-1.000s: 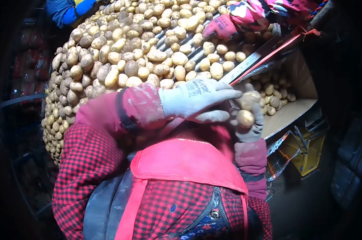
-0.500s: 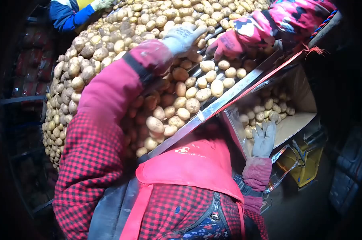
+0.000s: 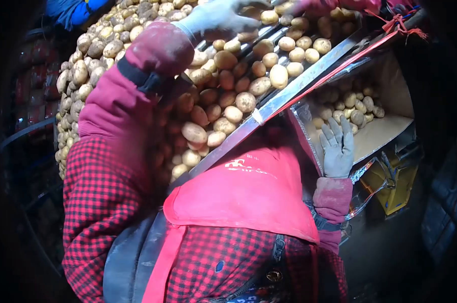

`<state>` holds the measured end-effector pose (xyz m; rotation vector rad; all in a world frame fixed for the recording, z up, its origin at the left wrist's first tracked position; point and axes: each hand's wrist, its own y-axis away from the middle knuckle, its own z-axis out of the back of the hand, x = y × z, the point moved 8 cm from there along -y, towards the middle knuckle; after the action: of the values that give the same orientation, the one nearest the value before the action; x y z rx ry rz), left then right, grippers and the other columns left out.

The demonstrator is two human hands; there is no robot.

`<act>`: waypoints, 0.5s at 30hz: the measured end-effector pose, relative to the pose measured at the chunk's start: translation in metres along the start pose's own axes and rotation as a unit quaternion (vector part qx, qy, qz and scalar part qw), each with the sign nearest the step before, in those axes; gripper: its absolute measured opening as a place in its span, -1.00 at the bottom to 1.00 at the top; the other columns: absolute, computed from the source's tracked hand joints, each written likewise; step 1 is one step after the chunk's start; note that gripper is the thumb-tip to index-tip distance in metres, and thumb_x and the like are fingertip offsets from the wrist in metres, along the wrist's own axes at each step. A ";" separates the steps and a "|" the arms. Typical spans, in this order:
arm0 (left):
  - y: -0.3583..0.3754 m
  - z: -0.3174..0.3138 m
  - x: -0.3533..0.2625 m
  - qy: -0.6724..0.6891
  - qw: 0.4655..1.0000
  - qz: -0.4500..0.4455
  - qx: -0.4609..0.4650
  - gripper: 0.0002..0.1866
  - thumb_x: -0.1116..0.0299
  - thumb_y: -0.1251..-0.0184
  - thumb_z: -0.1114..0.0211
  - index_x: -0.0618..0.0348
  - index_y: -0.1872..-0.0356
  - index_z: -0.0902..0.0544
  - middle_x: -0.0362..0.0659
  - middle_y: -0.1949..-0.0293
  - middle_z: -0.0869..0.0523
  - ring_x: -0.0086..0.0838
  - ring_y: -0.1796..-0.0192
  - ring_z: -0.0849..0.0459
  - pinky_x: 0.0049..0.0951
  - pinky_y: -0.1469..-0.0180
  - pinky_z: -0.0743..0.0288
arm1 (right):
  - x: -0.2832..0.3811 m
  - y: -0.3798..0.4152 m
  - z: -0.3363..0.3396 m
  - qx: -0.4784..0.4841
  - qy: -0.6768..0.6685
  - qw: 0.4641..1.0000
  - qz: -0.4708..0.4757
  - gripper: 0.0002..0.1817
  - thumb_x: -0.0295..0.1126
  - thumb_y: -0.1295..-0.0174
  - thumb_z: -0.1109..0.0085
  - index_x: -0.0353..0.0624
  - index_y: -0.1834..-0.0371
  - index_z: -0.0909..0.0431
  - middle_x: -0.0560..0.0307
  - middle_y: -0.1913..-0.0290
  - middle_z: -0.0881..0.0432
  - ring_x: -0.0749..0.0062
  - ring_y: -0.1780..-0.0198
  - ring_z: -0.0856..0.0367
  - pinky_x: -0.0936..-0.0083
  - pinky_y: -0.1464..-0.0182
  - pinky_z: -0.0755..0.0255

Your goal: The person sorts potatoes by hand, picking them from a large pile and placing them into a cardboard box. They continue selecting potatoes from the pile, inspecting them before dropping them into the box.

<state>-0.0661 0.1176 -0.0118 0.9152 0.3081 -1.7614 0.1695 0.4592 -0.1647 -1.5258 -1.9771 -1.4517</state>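
Observation:
My left hand [image 3: 219,19], in a pale grey glove, is stretched over the potatoes [image 3: 225,59] on the sorting table. Its fingers are apart and somewhat blurred, and no potato shows in its grasp. Down at the right, my gloved right hand [image 3: 338,151] lies over the near side of a cardboard box [image 3: 377,139], fingers spread. Its fingertips are close to the potatoes [image 3: 357,117] inside; whether they touch is hard to tell. A metal rail [image 3: 294,87] edges the table between my two hands.
A co-worker's pink sleeve [image 3: 334,5] reaches in at the top right, and another person's blue sleeve [image 3: 82,11] shows top left. Red cord [image 3: 334,74] runs along the rail. A yellow container [image 3: 397,199] stands below the box.
My left hand has moved up in view, away from the co-worker's pink glove, its fingers now wider apart. My right hand stays at the box. The whole view has shifted somewhat.

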 end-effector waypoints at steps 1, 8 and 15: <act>0.015 -0.017 -0.029 0.115 0.987 -0.003 0.107 -0.30 0.23 -0.44 -0.43 0.00 -0.55 -0.37 -0.13 -0.33 -0.60 -0.51 -0.21 -0.59 -0.45 -0.24 -0.52 | -0.003 0.001 -0.001 0.006 -0.004 1.000 -0.006 -0.44 -0.22 -0.63 0.09 0.02 -0.66 -0.25 -0.13 -0.52 -0.38 0.11 -0.38 -0.52 0.23 -0.40 -0.45; 0.039 -0.029 -0.151 0.020 0.951 -0.308 -0.020 -0.47 0.11 -0.36 -0.45 -0.06 -0.33 -0.63 -0.05 -0.19 -0.74 -0.21 -0.23 -0.73 -0.19 -0.27 -0.59 | -0.011 0.025 0.030 -0.051 -0.118 0.992 -0.006 -0.44 -0.14 -0.64 0.08 0.06 -0.65 -0.27 -0.09 -0.48 -0.43 0.01 -0.44 -0.46 0.10 -0.46 -0.39; 0.057 0.037 -0.053 -0.220 0.966 -0.123 -0.061 -0.54 0.05 -0.47 -0.40 -0.09 -0.32 -0.67 -0.08 0.11 -0.83 -0.31 0.19 -0.80 -0.28 0.07 -0.67 | 0.016 0.037 0.005 0.054 -0.126 0.990 0.011 -0.43 -0.19 -0.69 0.23 -0.11 -0.67 -0.19 -0.19 -0.55 -0.36 -0.06 -0.48 -0.45 0.08 -0.47 -0.42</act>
<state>-0.0239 0.1095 0.0629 0.3911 0.2432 -2.0928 0.1958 0.4706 -0.1357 -1.7500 -2.1307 -1.1693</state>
